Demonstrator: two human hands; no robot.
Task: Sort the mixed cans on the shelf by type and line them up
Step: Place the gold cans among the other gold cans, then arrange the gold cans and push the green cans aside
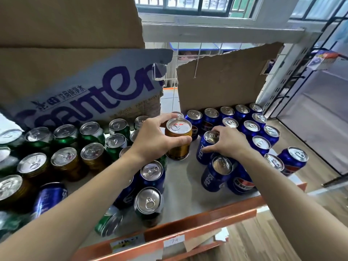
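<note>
Item: shelf point(180, 187) of drink cans, sorting partly done. Left grip point(150, 141) closed round the gold can point(178, 146), fingers over its rim, thumb across its ribbed wall; whether the base rests on the shelf or is lifted cannot be told. Right grip point(229, 142) closed over the top of a blue Pepsi can point(202, 151) just right of the gold can. Done, by judgement: blue block point(251, 127) right of the gold can, standing in rough rows; green cans point(116, 129) left of it, and further left more gold cans point(65, 162), grouped but loosely lined. Left to do: stray blue cans point(152, 174) on the near-left side of the gold can, and a green can point(109, 223) lying on its side nearer again. Materials: thin aluminium cylinders, glossy printed walls, bright silver pull-tab lids; gold type shorter, ridged. Shelf surface matt grey, orange front rail point(207, 219). Torn corrugated cardboard point(216, 83) behind the gold can.
</note>
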